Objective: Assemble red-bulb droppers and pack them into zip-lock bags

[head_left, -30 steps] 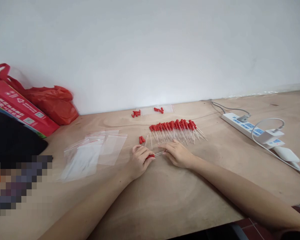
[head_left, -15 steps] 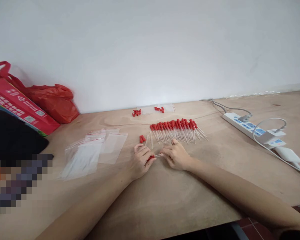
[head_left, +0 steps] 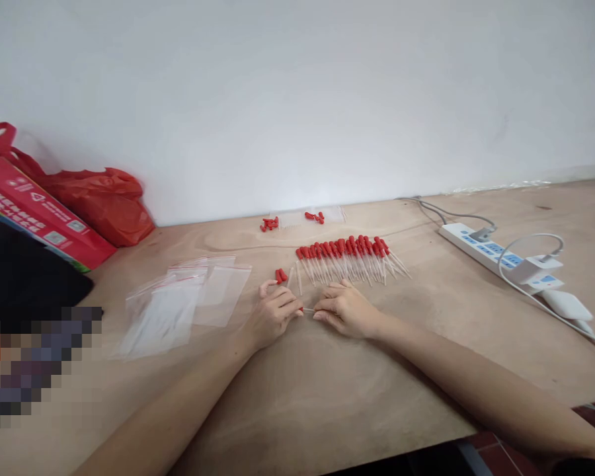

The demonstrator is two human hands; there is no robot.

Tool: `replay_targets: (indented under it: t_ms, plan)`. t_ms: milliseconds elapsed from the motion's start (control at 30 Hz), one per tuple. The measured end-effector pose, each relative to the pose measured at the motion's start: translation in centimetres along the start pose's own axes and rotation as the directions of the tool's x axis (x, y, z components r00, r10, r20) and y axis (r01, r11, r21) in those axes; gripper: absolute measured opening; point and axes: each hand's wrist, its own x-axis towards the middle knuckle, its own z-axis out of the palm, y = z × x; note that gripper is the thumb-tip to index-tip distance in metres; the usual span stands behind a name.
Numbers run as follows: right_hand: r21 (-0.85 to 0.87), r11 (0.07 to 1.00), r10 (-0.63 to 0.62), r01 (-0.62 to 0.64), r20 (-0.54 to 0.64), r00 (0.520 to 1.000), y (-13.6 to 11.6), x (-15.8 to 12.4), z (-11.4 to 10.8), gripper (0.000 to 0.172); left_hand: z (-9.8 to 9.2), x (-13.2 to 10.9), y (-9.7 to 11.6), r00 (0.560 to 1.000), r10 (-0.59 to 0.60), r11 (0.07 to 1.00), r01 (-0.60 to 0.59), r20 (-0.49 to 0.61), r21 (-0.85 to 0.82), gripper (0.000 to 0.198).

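Observation:
Between the fingertips of my left hand (head_left: 276, 315) is a red rubber dropper bulb (head_left: 301, 309), mostly covered by the fingers. A thin clear dropper tube (head_left: 308, 311) runs from the bulb to my right hand (head_left: 346, 311), which pinches its other end. Whether the tube sits inside the bulb I cannot tell. Just beyond my left hand lie two loose red bulbs (head_left: 280, 276), with a few bare clear tubes (head_left: 299, 279) beside them. A row of several droppers with red bulbs (head_left: 344, 250) lies past my right hand, tubes pointing towards me.
Clear zip bags (head_left: 166, 314) overlap on the left of the wooden table (head_left: 297, 403). More red bulbs (head_left: 270, 224) and a clear bag (head_left: 330, 213) lie near the wall. A power strip (head_left: 496, 254) with plugs and cables is on the right; red bags (head_left: 106, 205) stand far left.
My left fingers have closed further over the red bulb, so less of it shows. My right fingers have shifted slightly on the tube. The view has moved a little.

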Motion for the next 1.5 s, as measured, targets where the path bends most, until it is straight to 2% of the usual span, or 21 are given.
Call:
replay_targets:
  t_ms: [67,133,167,233,300,367,433,500,567,667,767,867,933,1000,1100,1267,1400,1500]
  plan:
    - [-0.023,1.000,-0.001,0.001,-0.015,1.000,0.0,-0.1,-0.1,0.021,-0.2,0.0,-0.2,0.999,-0.031,0.999,0.030,-0.016,-0.016,0.019]
    - [0.027,0.998,0.060,-0.059,-0.056,0.997,0.4,0.2,0.0,0.021,-0.3,-0.1,-0.7,0.983,-0.168,0.986,0.166,-0.072,-0.030,0.022]
    - [0.076,0.989,0.131,-0.125,-0.090,0.987,0.7,0.5,0.1,0.021,-0.2,-0.2,-1.0,0.959,-0.262,0.965,0.260,-0.105,-0.032,0.029]
    - [0.189,0.935,0.331,-0.299,-0.167,0.929,1.7,1.5,0.5,0.020,0.1,-0.3,-1.7,0.883,-0.443,0.896,0.443,-0.153,-0.036,0.037]
    - [0.259,0.853,0.510,-0.453,-0.230,0.829,2.8,2.9,1.0,0.021,0.7,-0.5,-2.5,0.815,-0.549,0.833,0.551,-0.185,-0.049,0.036]
    - [0.252,0.794,0.606,-0.553,-0.270,0.748,3.7,4.4,1.4,0.024,1.3,-0.7,-3.2,0.787,-0.578,0.813,0.577,-0.217,-0.075,0.030]
    - [0.210,0.744,0.667,-0.634,-0.273,0.693,4.3,5.8,1.7,0.023,1.7,-0.9,-3.6,0.787,-0.565,0.823,0.560,-0.248,-0.098,0.022]
    - [0.154,0.700,0.710,-0.698,-0.259,0.655,4.6,7.0,2.0,0.020,1.9,-0.9,-3.7,0.788,-0.556,0.828,0.550,-0.263,-0.103,0.014]
    - [0.098,0.672,0.731,-0.734,-0.247,0.637,4.6,7.7,2.3,0.018,1.8,-0.9,-3.7,0.788,-0.564,0.824,0.558,-0.249,-0.098,0.012]
    - [0.021,0.658,0.733,-0.753,-0.252,0.633,4.5,8.1,2.5,0.021,1.6,-0.7,-3.6,0.792,-0.583,0.812,0.573,-0.179,-0.111,0.017]
    - [-0.031,0.685,0.692,-0.728,-0.287,0.663,4.1,7.9,2.5,0.024,1.4,-0.3,-3.8,0.807,-0.581,0.813,0.570,-0.106,-0.122,0.023]
    - [-0.067,0.760,0.601,-0.647,-0.306,0.738,3.0,7.6,2.4,0.023,1.3,0.1,-4.1,0.833,-0.550,0.832,0.539,-0.058,-0.131,0.020]
    - [-0.104,0.802,0.550,-0.588,-0.258,0.794,1.9,7.5,2.3,0.025,1.3,0.3,-4.2,0.836,-0.546,0.830,0.531,-0.057,-0.167,0.016]
    - [-0.153,0.818,0.529,-0.554,-0.175,0.830,0.8,7.5,2.3,0.026,1.5,0.4,-4.4,0.826,-0.558,0.819,0.535,-0.075,-0.207,0.012]
    - [-0.229,0.802,0.549,-0.551,-0.078,0.832,-0.5,7.6,2.4,0.027,1.8,0.3,-4.6,0.789,-0.601,0.792,0.564,-0.130,-0.235,0.017]
    - [-0.283,0.791,0.567,-0.542,0.007,0.823,-1.3,8.4,2.9,0.025,2.1,-0.2,-5.1,0.694,-0.675,0.737,0.625,-0.250,-0.257,0.032]
    - [-0.317,0.783,0.585,-0.535,0.085,0.807,-1.6,9.1,3.1,0.025,1.9,-0.4,-5.1,0.680,-0.683,0.730,0.623,-0.267,-0.279,0.028]
    - [-0.326,0.777,0.580,-0.539,0.035,0.814,-1.6,8.7,2.8,0.024,1.7,-0.4,-4.9,0.674,-0.689,0.724,0.616,-0.267,-0.312,0.023]
